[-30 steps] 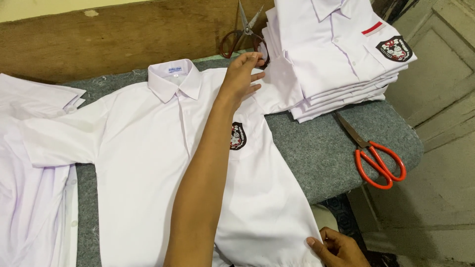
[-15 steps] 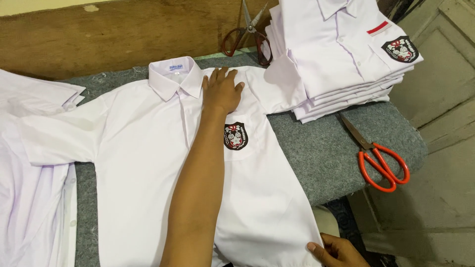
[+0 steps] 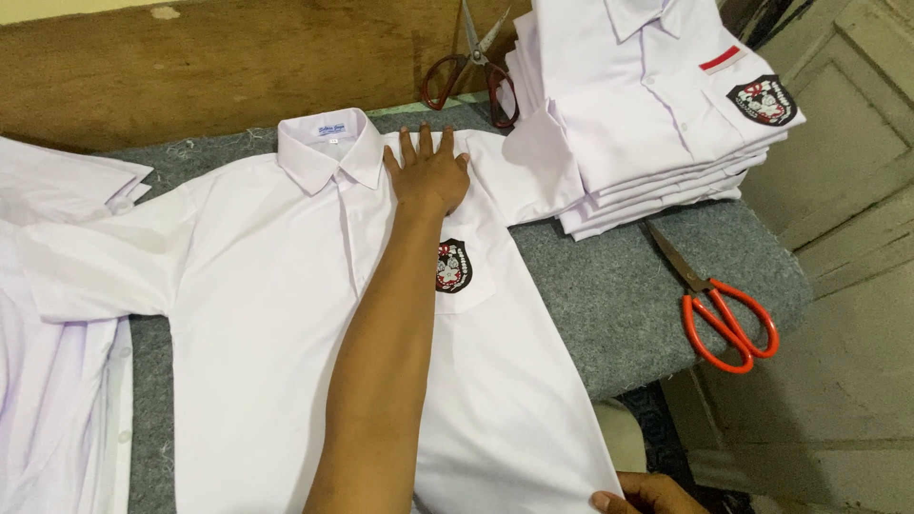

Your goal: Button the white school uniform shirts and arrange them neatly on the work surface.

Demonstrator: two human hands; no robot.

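Observation:
A white short-sleeved shirt (image 3: 257,314) with a collar and a black chest badge (image 3: 454,266) lies front up on a grey padded table (image 3: 619,286). My left hand (image 3: 428,171) rests flat on the shirt's shoulder just right of the collar, fingers spread, holding nothing. My forearm lies across the shirt front. At the bottom edge, my right hand (image 3: 647,495) pinches the shirt's lower right hem corner; only its fingers and knuckles show.
A stack of several folded white shirts (image 3: 657,114) sits at the back right. Orange-handled scissors (image 3: 724,314) lie at the table's right edge. Dark-handled scissors (image 3: 476,67) lean against the wooden back panel (image 3: 190,67). More white cloth (image 3: 48,333) lies on the left.
My left hand has slid leftward from the shirt's far right shoulder toward the collar and now lies flat. My right hand stays at the hem.

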